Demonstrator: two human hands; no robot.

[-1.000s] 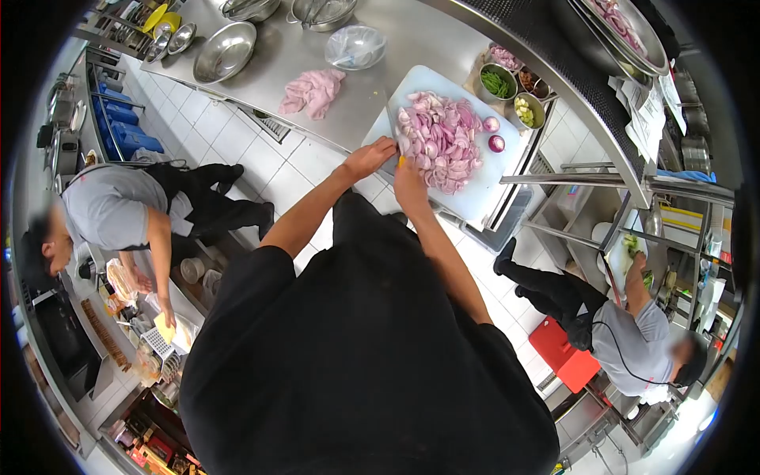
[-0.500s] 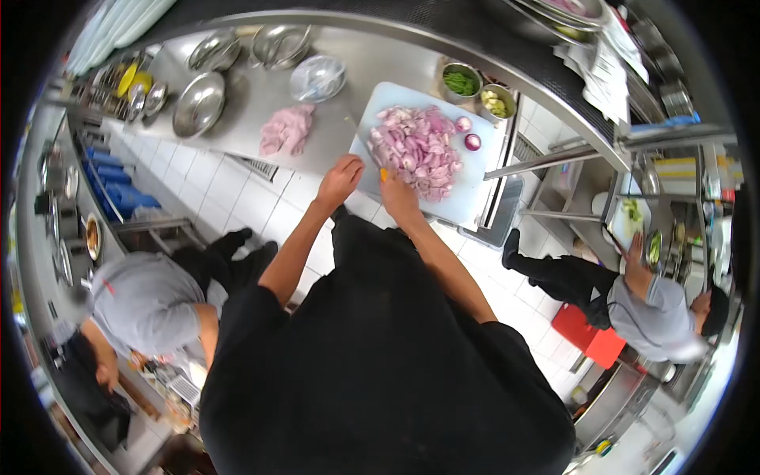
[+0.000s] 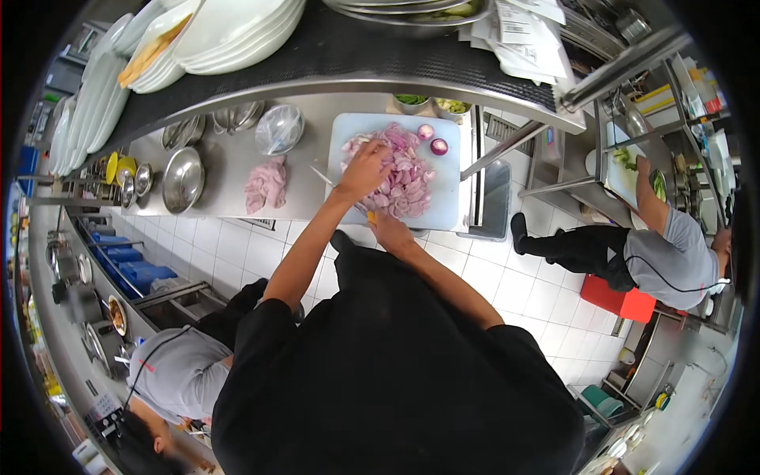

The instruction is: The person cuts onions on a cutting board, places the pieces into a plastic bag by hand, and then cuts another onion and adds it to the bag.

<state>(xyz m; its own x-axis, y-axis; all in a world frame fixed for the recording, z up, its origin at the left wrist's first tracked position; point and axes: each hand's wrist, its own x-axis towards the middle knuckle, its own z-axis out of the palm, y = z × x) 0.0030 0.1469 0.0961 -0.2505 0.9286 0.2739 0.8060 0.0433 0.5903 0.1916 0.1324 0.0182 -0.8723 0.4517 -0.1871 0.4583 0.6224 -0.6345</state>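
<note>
On the white cutting board (image 3: pixel 344 131) lies a heap of chopped red onion (image 3: pixel 408 184), with two onion halves (image 3: pixel 438 146) near its upper right. My left hand (image 3: pixel 366 168) rests palm down on the left part of the heap, fingers stretched over the pieces. At the board's near edge, my right hand (image 3: pixel 392 232) is closed round the orange handle of a knife (image 3: pixel 321 175). The blade points left and away from me, its tip showing beyond my left wrist, which hides its middle.
A pink cloth (image 3: pixel 267 185), a clear plastic-covered bowl (image 3: pixel 279 129) and a metal bowl (image 3: pixel 183 180) stand left on the steel counter (image 3: pixel 305 198). Overhead, a shelf (image 3: pixel 356 67) carries stacked plates (image 3: pixel 237 36). Co-workers are at the right (image 3: pixel 673 253) and lower left (image 3: pixel 182 372).
My left hand has moved from beside the board onto the onion heap. The knife now angles left. The view has shifted, showing more of the overhead shelf.
</note>
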